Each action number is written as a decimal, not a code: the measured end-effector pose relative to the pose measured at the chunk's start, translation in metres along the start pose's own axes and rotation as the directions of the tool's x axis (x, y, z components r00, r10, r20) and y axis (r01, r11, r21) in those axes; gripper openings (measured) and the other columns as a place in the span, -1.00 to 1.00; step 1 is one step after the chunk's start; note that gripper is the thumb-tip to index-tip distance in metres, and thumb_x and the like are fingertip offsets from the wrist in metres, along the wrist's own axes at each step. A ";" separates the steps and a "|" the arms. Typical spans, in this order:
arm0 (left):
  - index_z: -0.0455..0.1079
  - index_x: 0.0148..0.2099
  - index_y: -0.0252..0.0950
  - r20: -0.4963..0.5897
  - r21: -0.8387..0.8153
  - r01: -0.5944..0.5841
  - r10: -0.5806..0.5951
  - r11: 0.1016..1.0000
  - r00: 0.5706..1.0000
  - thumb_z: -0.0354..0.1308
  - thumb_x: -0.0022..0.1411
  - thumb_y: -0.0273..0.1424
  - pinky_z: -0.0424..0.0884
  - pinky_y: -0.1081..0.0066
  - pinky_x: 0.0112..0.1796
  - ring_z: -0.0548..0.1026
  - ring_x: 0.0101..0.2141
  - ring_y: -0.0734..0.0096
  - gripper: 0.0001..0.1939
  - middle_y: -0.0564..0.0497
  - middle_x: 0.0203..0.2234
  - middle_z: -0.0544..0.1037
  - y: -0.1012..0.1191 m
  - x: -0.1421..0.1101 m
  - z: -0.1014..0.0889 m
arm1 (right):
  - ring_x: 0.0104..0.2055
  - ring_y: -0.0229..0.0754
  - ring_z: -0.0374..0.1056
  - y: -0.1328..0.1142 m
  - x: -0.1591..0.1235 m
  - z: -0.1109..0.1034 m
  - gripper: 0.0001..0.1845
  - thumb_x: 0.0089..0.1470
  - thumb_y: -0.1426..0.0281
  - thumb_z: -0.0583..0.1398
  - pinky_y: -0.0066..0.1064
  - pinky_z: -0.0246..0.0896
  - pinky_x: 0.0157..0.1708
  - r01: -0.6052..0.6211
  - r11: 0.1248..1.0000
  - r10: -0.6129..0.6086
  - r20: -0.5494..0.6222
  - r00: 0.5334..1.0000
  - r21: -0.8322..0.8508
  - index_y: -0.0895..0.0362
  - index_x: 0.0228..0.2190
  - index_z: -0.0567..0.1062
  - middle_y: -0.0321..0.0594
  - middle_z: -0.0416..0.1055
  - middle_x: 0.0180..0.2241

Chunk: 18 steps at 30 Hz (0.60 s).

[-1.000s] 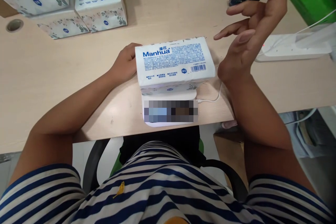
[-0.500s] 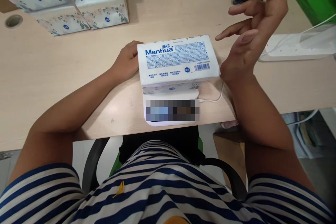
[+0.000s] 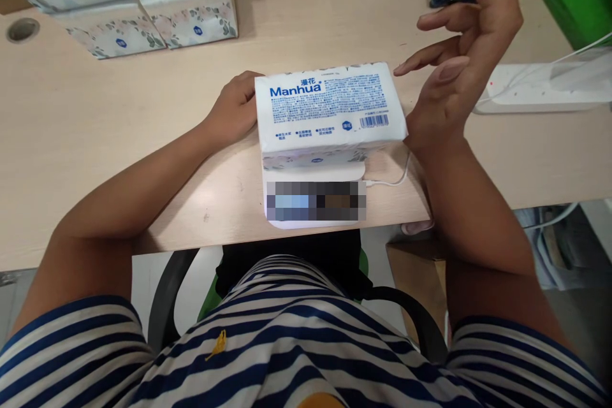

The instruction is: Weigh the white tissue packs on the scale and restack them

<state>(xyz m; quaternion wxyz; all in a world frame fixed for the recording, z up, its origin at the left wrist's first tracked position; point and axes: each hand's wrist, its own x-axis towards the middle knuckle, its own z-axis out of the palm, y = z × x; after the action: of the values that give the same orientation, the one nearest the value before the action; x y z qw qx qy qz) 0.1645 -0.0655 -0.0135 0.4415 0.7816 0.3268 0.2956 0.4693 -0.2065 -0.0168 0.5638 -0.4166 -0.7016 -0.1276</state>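
The Manhua pack (image 3: 332,99) appears propped on a white device (image 3: 315,201), likely for support. Your left hand (image 3: 234,108) meets its left end, grip hidden, unclear; your right hand (image 3: 452,80) is raised, loosely open, beside it.

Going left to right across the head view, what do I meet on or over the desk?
Round cable hole, lower left tissue pack at the back, left hand, front Manhua pack, right hand, white power strip.

Tissue packs (image 3: 329,102): at least six. Desk holes (image 3: 23,30): two. Power strip (image 3: 530,97): one.
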 end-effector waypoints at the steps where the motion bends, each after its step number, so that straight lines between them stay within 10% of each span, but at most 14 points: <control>1: 0.49 -0.23 -0.19 0.003 0.012 -0.021 0.021 1.000 1.000 0.41 0.38 -0.19 0.50 0.16 0.23 0.59 0.16 0.06 -0.77 0.02 -0.18 0.64 0.000 0.000 -0.001 | 0.21 -0.07 0.42 -0.001 0.000 0.001 -0.28 0.51 -0.19 -0.21 -0.36 0.59 -0.26 0.017 1.000 -0.017 -0.025 1.000 -0.002 -0.24 0.50 0.09 -0.13 0.20 0.27; 18: 0.59 -0.12 -0.16 0.036 0.142 -0.104 0.100 0.984 0.994 0.28 0.33 -0.28 0.48 0.03 0.24 0.60 0.15 0.06 -0.87 0.00 -0.02 0.69 0.000 -0.003 -0.003 | 0.14 0.04 0.53 -0.027 -0.001 0.008 -0.08 0.34 -0.38 -0.21 -0.10 0.62 -0.17 -0.303 0.940 0.300 -0.040 0.953 -0.159 -0.14 0.42 0.23 -0.05 0.43 0.17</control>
<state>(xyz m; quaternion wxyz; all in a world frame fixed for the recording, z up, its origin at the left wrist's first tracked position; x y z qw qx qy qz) 0.1605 -0.0665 -0.0124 0.3730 0.8312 0.3004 0.2825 0.4438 -0.2185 -0.0130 0.5460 -0.5630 -0.6124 -0.0999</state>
